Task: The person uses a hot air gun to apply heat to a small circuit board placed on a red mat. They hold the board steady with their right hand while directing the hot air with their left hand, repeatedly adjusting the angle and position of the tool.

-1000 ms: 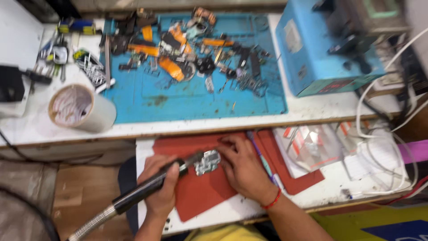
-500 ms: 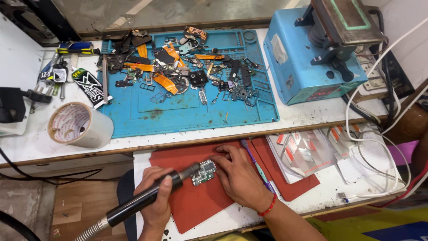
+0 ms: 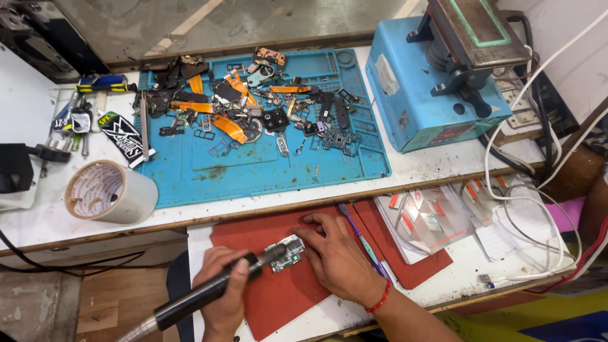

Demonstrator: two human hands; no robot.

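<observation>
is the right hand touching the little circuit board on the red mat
Touching. In the head view the right hand rests its fingertips on the edge of the small circuit board lying on the red mat, with no gap visible.

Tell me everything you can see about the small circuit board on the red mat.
The circuit board is small, roughly rectangular and greenish, with silvery metal shields and tiny parts on top. It lies flat, slightly skewed, on the red mat. The right hand pins its right edge with the fingertips, while the left hand holds a black handheld tool whose tip meets the board's left side. Finer detail is too small to tell.
</observation>
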